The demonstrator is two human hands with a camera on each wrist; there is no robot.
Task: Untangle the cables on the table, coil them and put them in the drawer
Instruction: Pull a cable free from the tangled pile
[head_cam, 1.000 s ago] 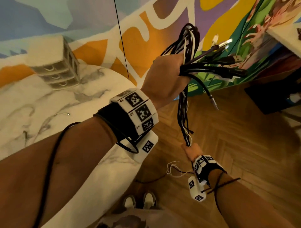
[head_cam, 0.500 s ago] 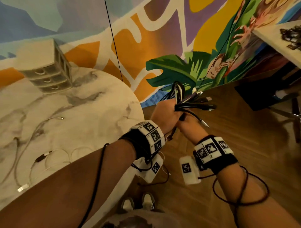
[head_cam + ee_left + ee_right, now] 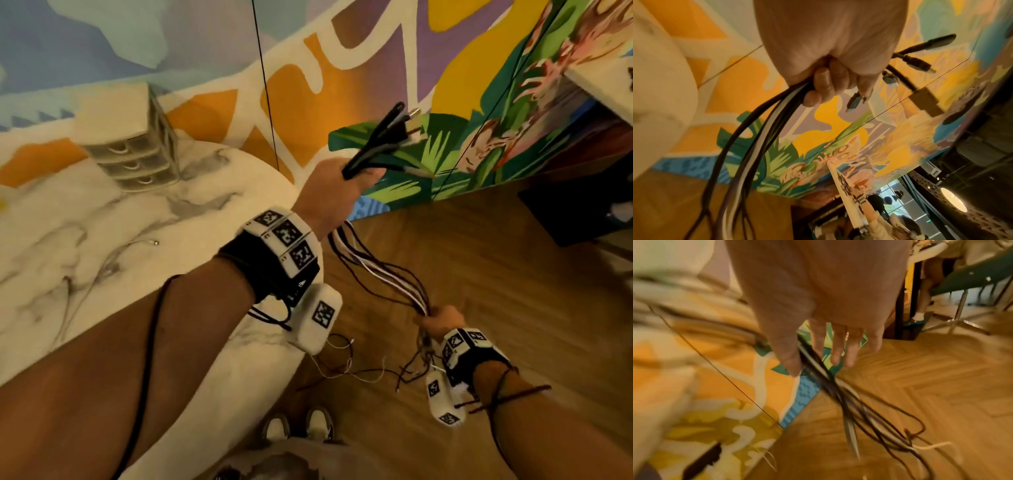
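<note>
**Cable bundle stretched between two hands beside the table**

Nearest, low over the wooden floor (image 3: 513, 274), the right hand (image 3: 440, 320) has the black and white cables (image 3: 387, 274) running between its thumb and fingers. The right wrist view is blurred, but the fingers (image 3: 835, 352) look fairly straight, so whether this grip is pinching or loose cannot be told. Below that hand, the loose cable ends (image 3: 346, 366) trail toward the floor.

Higher and further out, the left hand (image 3: 330, 195) has its grip closed tight round the same bundle. The left wrist view shows the fingers (image 3: 820, 84) curled over the strands. The plug ends (image 3: 394, 133) fan out above the fist.

To the left stands the marble table (image 3: 102, 222), with a thin pale cable (image 3: 113, 260) lying on it. At its far edge, against the painted wall (image 3: 342, 51), sits the small drawer unit (image 3: 133, 144), its drawers closed.
</note>
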